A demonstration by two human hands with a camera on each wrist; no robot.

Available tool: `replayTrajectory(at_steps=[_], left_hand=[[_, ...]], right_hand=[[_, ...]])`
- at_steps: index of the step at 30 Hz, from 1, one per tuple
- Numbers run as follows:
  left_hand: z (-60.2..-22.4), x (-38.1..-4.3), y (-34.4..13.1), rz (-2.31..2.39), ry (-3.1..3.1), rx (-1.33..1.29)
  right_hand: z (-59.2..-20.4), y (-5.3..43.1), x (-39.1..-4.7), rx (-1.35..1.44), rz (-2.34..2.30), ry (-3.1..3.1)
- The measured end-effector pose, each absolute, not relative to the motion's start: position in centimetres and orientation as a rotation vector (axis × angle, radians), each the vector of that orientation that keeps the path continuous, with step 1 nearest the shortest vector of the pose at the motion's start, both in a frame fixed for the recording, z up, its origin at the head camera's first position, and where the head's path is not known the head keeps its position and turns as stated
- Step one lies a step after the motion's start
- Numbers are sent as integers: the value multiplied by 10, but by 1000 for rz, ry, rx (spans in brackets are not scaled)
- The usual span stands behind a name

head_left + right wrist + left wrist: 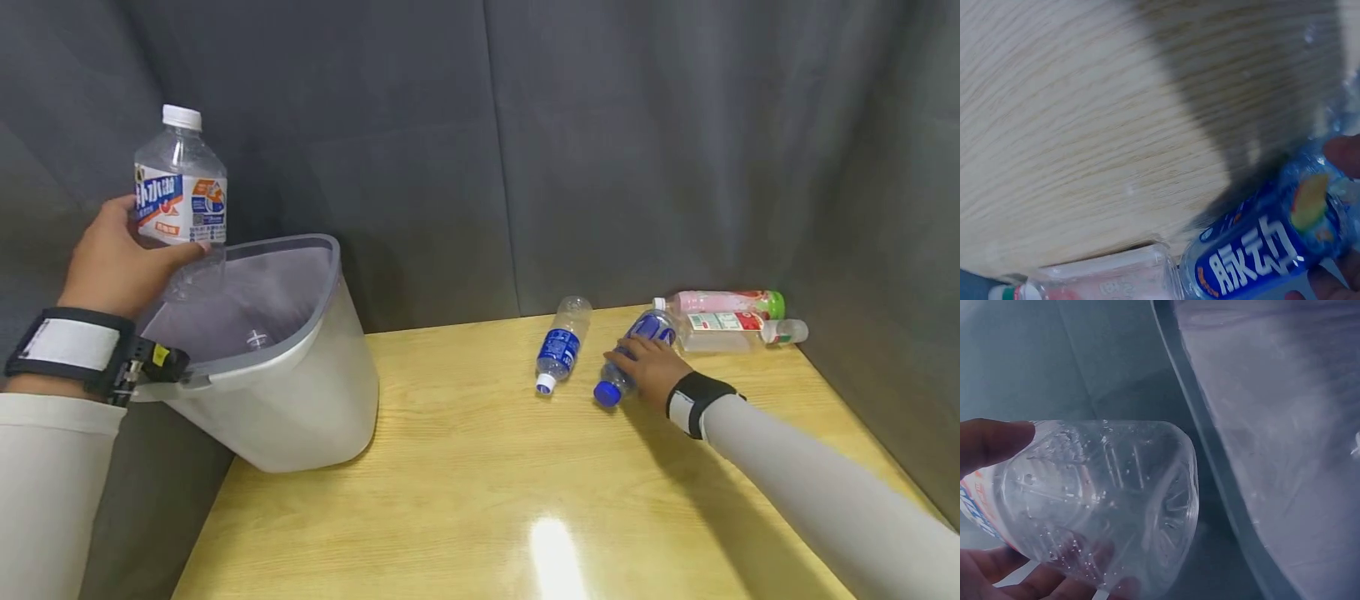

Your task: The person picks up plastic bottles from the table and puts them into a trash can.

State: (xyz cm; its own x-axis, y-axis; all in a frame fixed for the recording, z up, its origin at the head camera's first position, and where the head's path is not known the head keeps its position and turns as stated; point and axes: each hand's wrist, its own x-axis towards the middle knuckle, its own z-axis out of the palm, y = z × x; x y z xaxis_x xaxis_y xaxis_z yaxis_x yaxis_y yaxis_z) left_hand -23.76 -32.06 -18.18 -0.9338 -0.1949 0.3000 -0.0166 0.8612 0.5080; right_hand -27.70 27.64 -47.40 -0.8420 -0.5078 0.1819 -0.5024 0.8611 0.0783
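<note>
The left hand grips a clear bottle by its label and lower body, thumb across the front. Its other fingers are mostly hidden behind the bottle in the head view; the left wrist view shows some of them through the plastic, but cuts off the white cap. The bottle stands nearly upright in the air, over the left side of the bin.

The right hand is wrapped around a blue-capped bottle lying on the table. The hand covers its middle; the right wrist view shows the thumb on one side and fingertips, partly cut off, on the other.

Inside the bin, something clear shows, mostly hidden by the front rim. Left of the right hand lies a white-capped bottle with a blue label. Beyond that hand lie a pink bottle and, partly overlapping it in view, a red-labelled bottle. Whether the small clear piece at its end is a separate bottle, I cannot tell.
</note>
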Motion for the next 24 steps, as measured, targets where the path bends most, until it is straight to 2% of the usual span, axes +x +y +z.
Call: replayTrajectory(at_steps=[6, 13, 18, 24], left_hand=[[-185, -241, -323, -840, -2712, 196], [-185, -244, -320, -869, -2660, 201], [-180, -241, -308, -843, -2617, 173], [-171, -223, -272, -888, -2562, 43]], right_hand=[[-485, 283, -281, 771, -151, -2800], [-482, 287, -283, 742, -57, -2806], [-467, 286, -282, 722, 72, -2774], [-430, 283, -269, 631, 257, -2826]])
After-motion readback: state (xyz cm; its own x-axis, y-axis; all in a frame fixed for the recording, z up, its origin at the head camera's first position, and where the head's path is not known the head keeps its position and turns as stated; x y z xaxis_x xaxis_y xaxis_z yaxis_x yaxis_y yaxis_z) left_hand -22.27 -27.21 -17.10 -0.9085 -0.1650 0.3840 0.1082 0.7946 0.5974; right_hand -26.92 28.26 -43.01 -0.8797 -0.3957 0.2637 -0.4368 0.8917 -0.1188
